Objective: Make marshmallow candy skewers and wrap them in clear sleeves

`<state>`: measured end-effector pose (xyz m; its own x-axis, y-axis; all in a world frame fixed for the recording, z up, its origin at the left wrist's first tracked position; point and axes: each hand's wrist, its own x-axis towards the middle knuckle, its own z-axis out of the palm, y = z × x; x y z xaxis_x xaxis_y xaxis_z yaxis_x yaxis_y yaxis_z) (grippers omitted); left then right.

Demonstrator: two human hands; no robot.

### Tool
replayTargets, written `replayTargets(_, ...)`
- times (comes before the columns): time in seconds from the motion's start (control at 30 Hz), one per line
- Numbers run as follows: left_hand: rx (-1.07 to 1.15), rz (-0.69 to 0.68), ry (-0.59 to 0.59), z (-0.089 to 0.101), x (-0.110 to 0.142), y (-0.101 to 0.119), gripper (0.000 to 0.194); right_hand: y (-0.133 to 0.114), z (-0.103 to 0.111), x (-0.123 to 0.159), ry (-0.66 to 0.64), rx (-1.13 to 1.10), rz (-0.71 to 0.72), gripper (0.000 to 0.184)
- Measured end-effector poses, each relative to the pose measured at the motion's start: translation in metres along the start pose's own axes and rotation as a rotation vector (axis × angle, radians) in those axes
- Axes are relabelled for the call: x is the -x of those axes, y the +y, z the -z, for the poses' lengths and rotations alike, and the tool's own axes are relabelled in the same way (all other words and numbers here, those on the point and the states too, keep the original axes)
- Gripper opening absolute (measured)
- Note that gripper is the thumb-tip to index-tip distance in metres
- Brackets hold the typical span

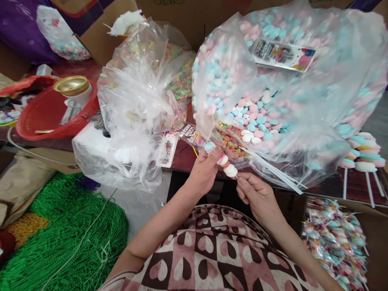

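Head view: the left hand (205, 167) grips the upper part of a candy skewer (226, 163), fingers closed around the stacked pastel discs, with a blue disc showing above the thumb. The right hand (256, 194) pinches the lower end of the same skewer between thumb and forefinger, just below a white disc. The skewer sits tilted between both hands, above the person's lap and at the near edge of the dark table (357, 188). Directly behind it lies a large clear bag of pink, blue and white candy discs (257, 117), its mouth open toward the hands. A second clear bag of multicoloured ring candies (182, 83) stands to the left. A red basket (45, 117) holds a gold-lidded jar (72, 87). Finished candy skewers (362, 155) lie at the table's right. Wrapped skewers (336, 238) fill a box at lower right. Green cord (60, 238) is piled at lower left.
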<state>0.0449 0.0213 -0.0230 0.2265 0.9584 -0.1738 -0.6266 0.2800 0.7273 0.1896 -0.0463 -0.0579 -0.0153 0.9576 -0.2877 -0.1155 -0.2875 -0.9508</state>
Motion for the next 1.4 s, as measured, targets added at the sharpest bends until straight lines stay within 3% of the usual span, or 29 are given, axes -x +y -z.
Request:
replayTargets(0.1, 0.003, 0.0, -0.026, -0.001, 0.0, -0.001, 0.037, 0.0, -0.001, 0.0, -0.008, -0.052, -0.005, 0.029)
replayTargets(0.27, -0.008, 0.033, -0.056, -0.002, 0.001, -0.003, 0.04, -0.001, -0.01, -0.001, 0.096, -0.112, -0.015, 0.027)
replayTargets(0.47, 0.055, -0.015, -0.082, 0.005, 0.001, 0.012, 0.049, 0.011, -0.002, -0.005, 0.137, 0.0, 0.067, 0.031)
replayTargets(0.67, 0.158, -0.047, 0.018, 0.002, -0.002, 0.009, 0.018, 0.005, -0.001, -0.003, 0.176, 0.173, 0.174, 0.023)
replayTargets(0.83, 0.134, -0.026, 0.054, -0.003, -0.001, 0.001, 0.015, 0.0, 0.001, 0.001, 0.19, 0.242, 0.186, 0.024)
replayTargets(0.97, 0.08, -0.023, 0.046, -0.005, 0.001, 0.002, 0.015, -0.003, 0.003, 0.003, 0.155, 0.132, 0.12, 0.029)
replayTargets(1.17, 0.042, -0.023, -0.04, -0.005, 0.004, -0.001, 0.023, -0.014, 0.005, -0.001, -0.007, -0.123, -0.138, 0.036)
replayTargets(1.27, 0.008, -0.022, -0.054, -0.006, 0.005, -0.002, 0.025, -0.016, 0.005, -0.003, 0.006, -0.138, -0.14, 0.037)
replayTargets(1.4, 0.025, -0.022, 0.025, -0.007, 0.001, 0.004, 0.021, -0.013, 0.007, -0.002, 0.018, -0.078, -0.069, 0.036)
